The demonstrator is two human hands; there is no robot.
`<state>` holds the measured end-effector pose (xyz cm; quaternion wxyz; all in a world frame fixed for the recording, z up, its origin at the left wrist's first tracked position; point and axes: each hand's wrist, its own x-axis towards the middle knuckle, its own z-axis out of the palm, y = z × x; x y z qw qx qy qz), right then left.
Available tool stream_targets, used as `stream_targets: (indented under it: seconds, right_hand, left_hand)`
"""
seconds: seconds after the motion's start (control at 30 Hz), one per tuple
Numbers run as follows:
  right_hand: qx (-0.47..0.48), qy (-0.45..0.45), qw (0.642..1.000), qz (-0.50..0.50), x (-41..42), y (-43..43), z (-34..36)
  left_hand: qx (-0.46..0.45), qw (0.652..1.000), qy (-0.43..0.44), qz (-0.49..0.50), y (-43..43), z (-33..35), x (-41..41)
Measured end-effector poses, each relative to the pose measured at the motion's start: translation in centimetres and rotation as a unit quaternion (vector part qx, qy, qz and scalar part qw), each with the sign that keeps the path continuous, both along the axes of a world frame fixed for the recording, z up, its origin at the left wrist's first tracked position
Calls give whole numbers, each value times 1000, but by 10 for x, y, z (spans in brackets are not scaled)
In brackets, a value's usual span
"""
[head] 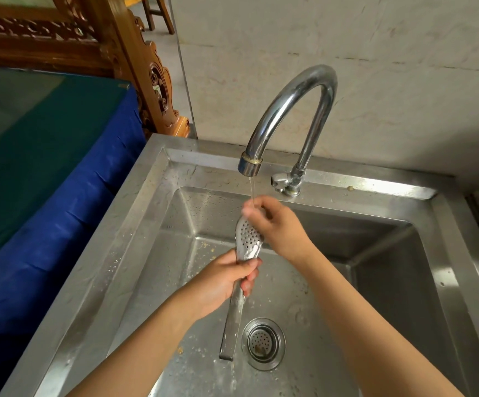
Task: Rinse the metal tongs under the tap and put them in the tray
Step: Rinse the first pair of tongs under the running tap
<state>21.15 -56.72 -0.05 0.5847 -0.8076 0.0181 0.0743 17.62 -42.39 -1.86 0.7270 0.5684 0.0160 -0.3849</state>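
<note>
Tongs point(248, 239) | left grip point(221, 282) mid-shaft | right grip point(272, 222) pinches perforated tip | under tap point(289, 110)

Silver tongs point(248, 242) (dotted with holes), grey sink point(135, 253), blue cloth point(46, 239).

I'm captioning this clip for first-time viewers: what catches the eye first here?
The curved tap at the back rim of the sink runs a thin stream onto the perforated end of the tongs. Mid-sink, the left hand grips their middle while the right hand pinches their tip under the water; the drain strainer lies nearer the camera.
</note>
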Motion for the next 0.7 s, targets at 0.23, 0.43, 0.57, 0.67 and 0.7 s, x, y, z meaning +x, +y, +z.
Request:
stream_targets:
  seconds: [0.23, 0.43, 0.57, 0.67, 0.7]
  right_hand:
    - [-61, -37, 994, -78, 4, 6, -4]
    - [-106, -33, 993, 32, -1, 4, -3]
    - [-110, -78, 986, -99, 0, 3, 1]
    - [-107, -62, 983, -138, -5, 7, 2]
    - [-107, -56, 983, -140, -7, 8, 3]
  left_hand:
    - [-20, 1000, 9, -13, 4, -7, -1]
    - [-16, 1000, -3, 24, 3, -7, 4]
    - [1, 999, -36, -1, -1, -6, 3]
    - [56, 996, -71, -1, -4, -4, 4]
    - [80, 993, -82, 9, -5, -4, 4]
